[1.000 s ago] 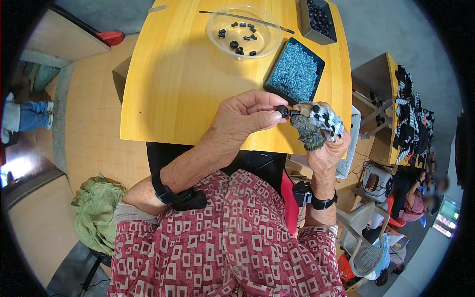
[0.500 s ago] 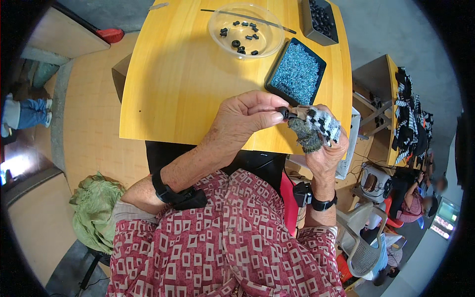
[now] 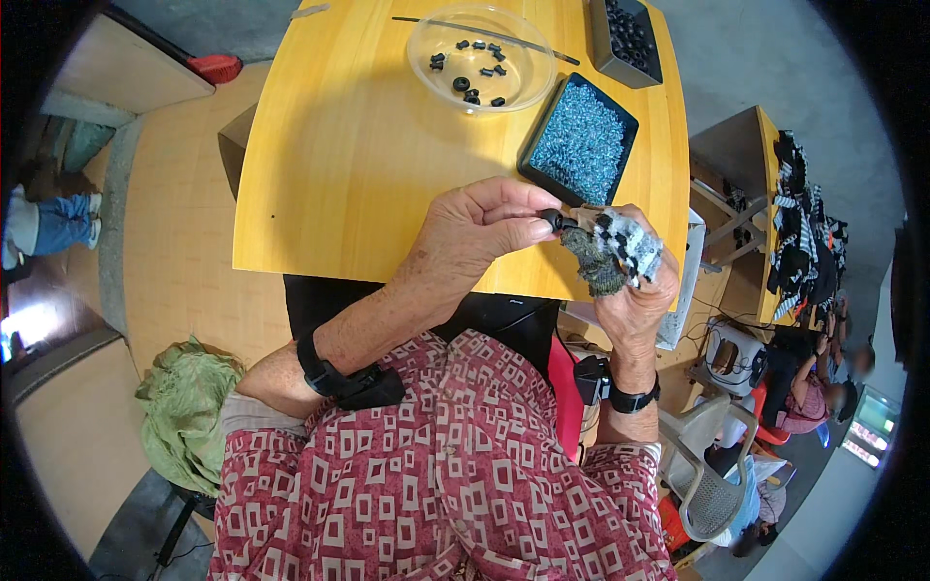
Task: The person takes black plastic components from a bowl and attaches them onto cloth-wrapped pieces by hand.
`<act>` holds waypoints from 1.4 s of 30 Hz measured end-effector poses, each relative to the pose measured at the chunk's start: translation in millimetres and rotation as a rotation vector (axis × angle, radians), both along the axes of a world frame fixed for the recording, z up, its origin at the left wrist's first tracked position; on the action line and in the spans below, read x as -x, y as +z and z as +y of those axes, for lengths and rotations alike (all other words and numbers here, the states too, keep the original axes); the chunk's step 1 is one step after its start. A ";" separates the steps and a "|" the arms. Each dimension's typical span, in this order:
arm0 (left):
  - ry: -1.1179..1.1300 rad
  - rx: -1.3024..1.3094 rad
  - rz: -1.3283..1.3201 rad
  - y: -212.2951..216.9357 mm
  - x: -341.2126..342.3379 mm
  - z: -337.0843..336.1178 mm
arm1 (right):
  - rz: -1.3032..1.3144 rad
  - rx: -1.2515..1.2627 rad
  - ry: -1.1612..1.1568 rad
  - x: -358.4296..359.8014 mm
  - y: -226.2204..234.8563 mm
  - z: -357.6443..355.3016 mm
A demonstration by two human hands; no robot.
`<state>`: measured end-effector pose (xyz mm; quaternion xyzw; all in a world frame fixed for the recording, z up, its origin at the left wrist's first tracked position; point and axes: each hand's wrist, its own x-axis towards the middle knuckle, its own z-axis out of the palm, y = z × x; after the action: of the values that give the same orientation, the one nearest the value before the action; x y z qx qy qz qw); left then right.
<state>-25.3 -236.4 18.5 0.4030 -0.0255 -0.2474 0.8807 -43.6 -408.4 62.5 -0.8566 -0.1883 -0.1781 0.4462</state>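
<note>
My left hand (image 3: 484,225) is closed, pinching a small black round part (image 3: 554,220) between thumb and fingers over the table's near edge. Its right side meets a short dark piece that sticks out of my right hand. The right hand (image 3: 635,290) is closed around a bunched cloth (image 3: 630,244), white with black patches, with a dark grey woolly part (image 3: 595,263) hanging below. Whether something else lies inside the cloth is hidden. Just beyond the hands stands a black tray (image 3: 578,138) filled with blue, shiny, small metal-looking pieces.
On the yellow table (image 3: 339,165) stand a clear round plastic bowl (image 3: 523,82) with several black parts and a grey box (image 3: 635,76) of black pieces. A thin dark rod (image 3: 417,19) lies behind. A green sack (image 3: 189,416) is at left, a chair (image 3: 712,484) at right.
The black part and the cloth in my right hand have shifted and turned slightly. Both hands stay in almost the same place, their grips unchanged.
</note>
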 end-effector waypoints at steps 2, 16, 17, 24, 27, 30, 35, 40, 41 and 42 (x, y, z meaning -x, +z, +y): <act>0.010 -0.019 -0.005 -1.8 0.2 -0.1 | -0.028 0.031 0.008 1.0 -0.8 0.6; 0.003 -0.096 -0.020 -3.2 1.8 3.6 | 0.012 0.072 0.035 -1.7 -2.7 -1.3; -0.005 -0.110 -0.025 -4.4 1.9 3.3 | 0.013 0.072 0.036 -1.3 -4.0 -1.8; -0.011 -0.070 -0.034 -1.8 2.0 1.7 | 0.055 -0.011 -0.034 2.6 -5.1 -1.4; -0.039 -0.018 0.032 -0.9 2.1 2.0 | 0.050 -0.046 -0.056 3.1 -5.1 -1.3; -0.065 0.023 0.094 -1.4 2.1 3.2 | 0.078 -0.060 -0.041 4.2 -4.6 -3.7; -0.109 0.137 0.214 -4.8 1.8 3.7 | 0.009 -0.024 -0.042 3.6 -1.3 -3.3; -0.101 0.098 0.170 -8.1 0.7 2.9 | 0.020 0.001 0.008 0.8 1.0 -2.0; -0.089 0.089 0.137 -8.6 0.7 2.7 | 0.022 0.033 0.025 0.7 0.9 -2.8; -0.087 0.088 0.138 -8.9 0.8 2.9 | 0.023 0.032 0.027 0.4 0.9 -2.4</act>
<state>-26.1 -233.5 9.6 0.3444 0.0067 -0.3111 0.8857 -44.1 -410.8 63.4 -0.8631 -0.1975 -0.1593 0.4366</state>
